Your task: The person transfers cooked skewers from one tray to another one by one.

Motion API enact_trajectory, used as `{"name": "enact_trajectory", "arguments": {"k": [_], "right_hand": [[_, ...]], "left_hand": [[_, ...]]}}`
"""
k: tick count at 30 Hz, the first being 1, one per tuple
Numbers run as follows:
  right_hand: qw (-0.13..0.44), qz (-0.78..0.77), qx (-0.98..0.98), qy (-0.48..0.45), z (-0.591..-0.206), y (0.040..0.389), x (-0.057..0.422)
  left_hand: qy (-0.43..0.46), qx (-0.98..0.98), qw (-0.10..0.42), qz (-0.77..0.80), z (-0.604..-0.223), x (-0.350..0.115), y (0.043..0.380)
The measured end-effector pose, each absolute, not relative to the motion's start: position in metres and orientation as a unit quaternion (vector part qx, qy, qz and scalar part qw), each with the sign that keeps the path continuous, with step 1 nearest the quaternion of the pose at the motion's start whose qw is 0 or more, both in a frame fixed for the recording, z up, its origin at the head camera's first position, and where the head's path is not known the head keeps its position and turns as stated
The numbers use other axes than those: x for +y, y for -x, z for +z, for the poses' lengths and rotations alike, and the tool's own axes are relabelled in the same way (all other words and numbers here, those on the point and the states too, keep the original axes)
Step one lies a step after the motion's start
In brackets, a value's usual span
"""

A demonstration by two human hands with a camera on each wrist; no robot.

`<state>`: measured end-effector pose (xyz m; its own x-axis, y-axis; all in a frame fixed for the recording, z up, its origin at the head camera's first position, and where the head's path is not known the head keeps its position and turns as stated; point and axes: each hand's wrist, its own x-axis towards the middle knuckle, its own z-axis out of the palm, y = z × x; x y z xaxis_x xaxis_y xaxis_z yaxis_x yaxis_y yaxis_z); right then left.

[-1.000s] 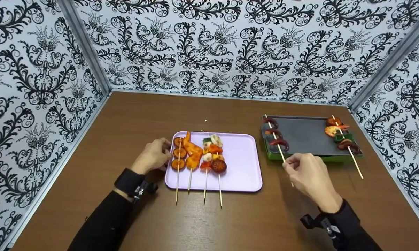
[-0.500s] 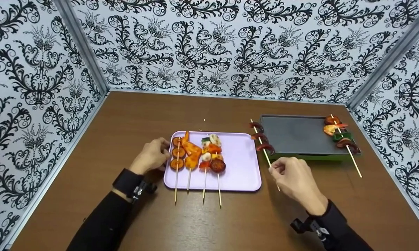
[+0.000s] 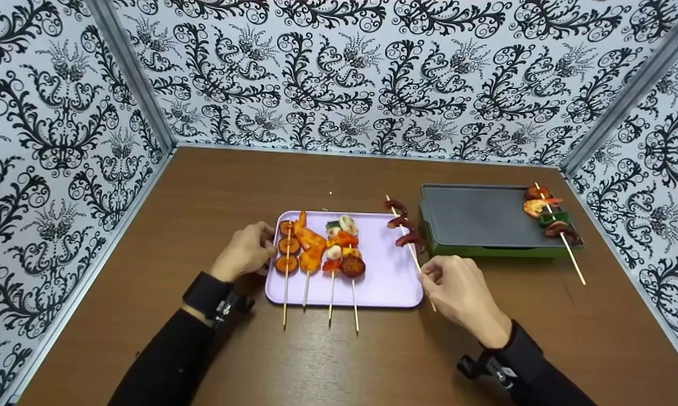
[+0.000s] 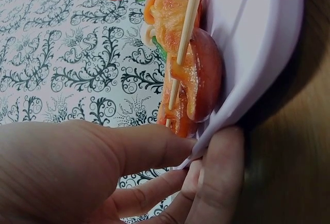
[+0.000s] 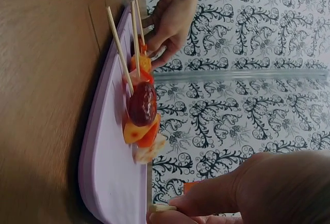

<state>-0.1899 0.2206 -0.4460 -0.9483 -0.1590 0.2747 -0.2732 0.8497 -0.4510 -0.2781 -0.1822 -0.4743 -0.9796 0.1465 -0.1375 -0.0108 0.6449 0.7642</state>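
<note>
In the head view my left hand (image 3: 246,251) pinches the left rim of a lilac tray (image 3: 386,285); the left wrist view has the thumb on the rim and fingers underneath. My right hand (image 3: 460,290) holds the lower stick of a skewer (image 3: 399,222) with dark red, curved pieces. That skewer hangs over the tray's right part, tilted, its tip toward the back. On the tray lie a skewer of browned round slices (image 3: 287,265), a wing-shaped orange skewer (image 3: 311,254) and two mixed vegetable skewers, one ending in a dark round piece (image 3: 353,268).
Right of the tray stands a grey griddle plate (image 3: 474,217) on a green base (image 3: 496,251). Another mixed skewer (image 3: 553,219) lies across its right end, stick overhanging the front. Patterned wall panels (image 3: 339,79) border the brown table (image 3: 327,361).
My right hand has carried the dark red skewer leftward from the griddle's left edge to over the tray's right side. The left hand has kept its hold on the tray rim.
</note>
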Motion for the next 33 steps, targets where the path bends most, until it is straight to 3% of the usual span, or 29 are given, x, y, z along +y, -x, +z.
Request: {"name": "enact_trajectory", "arguments": {"k": [33], "right_hand": [[0.049, 0.274, -0.952, -0.127, -0.473, 0.187, 0.178]], "left_hand": [[-0.023, 0.898, 0.106, 0.426, -0.473, -0.181, 0.277]]}}
